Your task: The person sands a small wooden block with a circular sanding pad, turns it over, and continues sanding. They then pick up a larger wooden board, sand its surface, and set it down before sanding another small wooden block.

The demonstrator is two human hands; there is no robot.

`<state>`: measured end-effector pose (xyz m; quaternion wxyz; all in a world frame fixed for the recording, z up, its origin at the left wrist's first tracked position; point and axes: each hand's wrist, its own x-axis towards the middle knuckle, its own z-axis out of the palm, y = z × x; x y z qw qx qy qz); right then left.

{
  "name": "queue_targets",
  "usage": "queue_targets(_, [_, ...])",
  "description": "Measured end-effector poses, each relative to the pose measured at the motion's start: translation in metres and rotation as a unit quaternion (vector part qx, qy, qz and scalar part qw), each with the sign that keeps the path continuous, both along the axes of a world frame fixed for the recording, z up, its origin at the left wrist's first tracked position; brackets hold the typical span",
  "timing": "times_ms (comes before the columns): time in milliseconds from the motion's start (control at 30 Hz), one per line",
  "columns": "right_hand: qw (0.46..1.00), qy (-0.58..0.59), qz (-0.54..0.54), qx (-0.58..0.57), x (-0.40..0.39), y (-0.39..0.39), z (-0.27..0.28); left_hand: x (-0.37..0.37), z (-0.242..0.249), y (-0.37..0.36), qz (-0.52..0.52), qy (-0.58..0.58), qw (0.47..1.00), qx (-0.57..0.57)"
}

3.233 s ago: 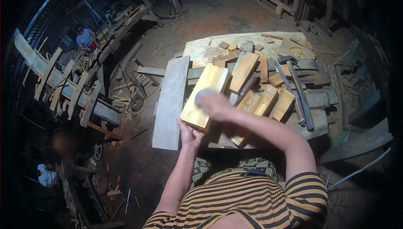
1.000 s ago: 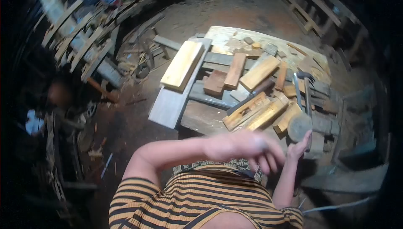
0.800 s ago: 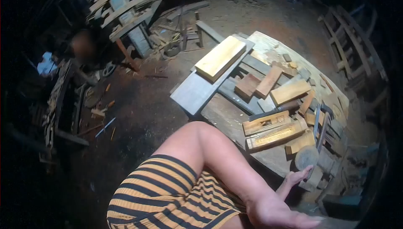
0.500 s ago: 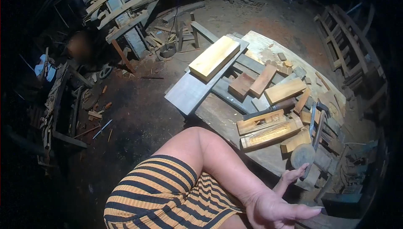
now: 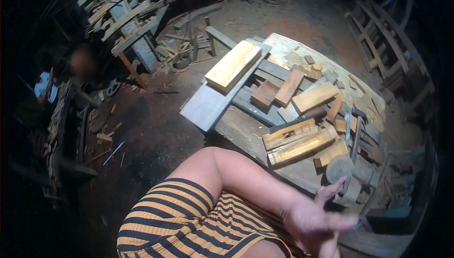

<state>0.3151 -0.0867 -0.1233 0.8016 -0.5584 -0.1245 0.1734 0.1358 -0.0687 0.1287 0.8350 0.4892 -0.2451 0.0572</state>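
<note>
My left arm reaches across from the left in a striped sleeve (image 5: 165, 208). Its hand, my left hand (image 5: 312, 217), is smeared by motion, with a digit stretched to the right and nothing seen in it. Just behind it, my right hand (image 5: 330, 191) is raised with fingers extended, overlapping the lower edge of a round wooden disc (image 5: 339, 169). Close by on the worktable (image 5: 239, 128) lie a slotted wooden block (image 5: 288, 135), a long block with a golden face (image 5: 302, 148) and a pale block (image 5: 331, 153).
A large pale block (image 5: 233, 66) rests on a grey board (image 5: 201, 109) at the table's far left. Reddish blocks (image 5: 289, 87), a hammer (image 5: 358, 114) and offcuts are spread over the table. Wood racks (image 5: 378, 35) stand right; another person (image 5: 45, 87) is at far left.
My left hand has moved slightly up and right, toward my right hand, and is now blurred. The whole view has shifted a little; the blocks lie as before.
</note>
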Motion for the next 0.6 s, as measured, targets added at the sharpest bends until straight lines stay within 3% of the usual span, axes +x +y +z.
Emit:
queue_targets(100, [0.999, 0.034, 0.011, -0.006, -0.017, -0.001, 0.031, -0.012, 0.01, 0.03, 0.03, -0.018, 0.999, 0.038])
queue_targets(133, [0.998, 0.051, 0.022, 0.021, -0.022, 0.002, 0.039, -0.002, -0.007, 0.067, 0.137, 0.023, 0.98, 0.14])
queue_targets(167, [0.996, 0.068, 0.032, 0.049, -0.024, 0.002, 0.042, 0.002, -0.024, 0.092, 0.322, 0.157, 0.895, 0.265])
queue_targets(200, [0.998, 0.038, 0.034, 0.029, -0.023, -0.001, 0.041, 0.003, -0.029, 0.113, 0.413, 0.159, 0.831, 0.337])
queue_targets(233, [0.999, 0.011, 0.024, 0.025, -0.017, 0.001, 0.026, 0.007, -0.06, 0.142, 0.505, 0.214, 0.732, 0.403])
queue_targets(267, [0.999, 0.025, 0.031, 0.028, -0.012, 0.0, 0.015, 0.007, -0.075, 0.167, 0.533, 0.265, 0.675, 0.437])
queue_targets(333, [0.998, 0.023, 0.045, 0.021, -0.009, -0.003, 0.014, 0.0, -0.097, 0.197, 0.613, 0.296, 0.484, 0.55])
queue_targets(367, [0.998, 0.009, 0.054, 0.01, -0.011, -0.005, 0.019, -0.004, -0.09, 0.203, 0.56, 0.377, 0.449, 0.585])
queue_targets(400, [0.998, 0.014, 0.062, 0.019, -0.011, -0.005, 0.018, -0.007, -0.104, 0.215, 0.561, 0.377, 0.423, 0.604])
queue_targets(500, [0.998, 0.0, 0.053, 0.022, -0.012, -0.004, 0.02, -0.011, -0.114, 0.226, 0.493, 0.459, 0.417, 0.61])
queue_targets(600, [0.998, -0.011, 0.05, 0.025, -0.013, -0.003, 0.018, -0.011, -0.12, 0.228, 0.494, 0.459, 0.397, 0.623])
